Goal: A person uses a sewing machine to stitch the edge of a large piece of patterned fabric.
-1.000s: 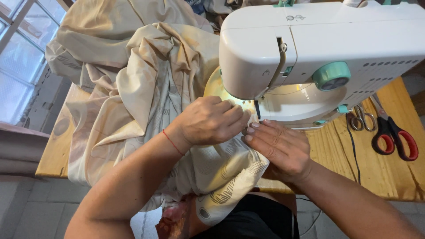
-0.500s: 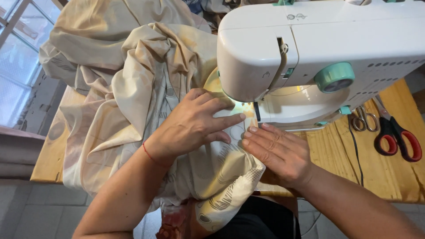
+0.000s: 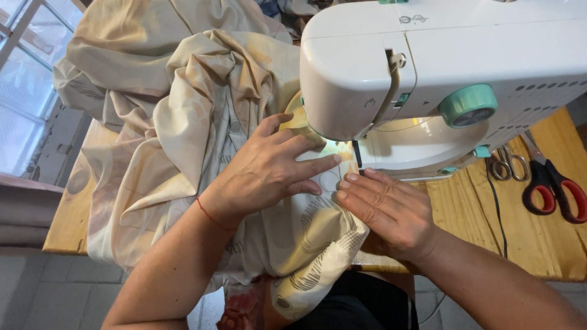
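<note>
You look down on a wooden table [image 3: 550, 244] of pale, yellowish planks (the grain runs away from you), its near edge just in front of you. To your left a window [image 3: 24, 73] with a white frame lets in cool daylight through frosted panes, and a dark sill [image 3: 27, 205] runs beneath it. Below the table edge the floor [image 3: 43, 293] is laid with grey tiles. A warmer glow falls on the middle of the table, well apart from the window.
</note>
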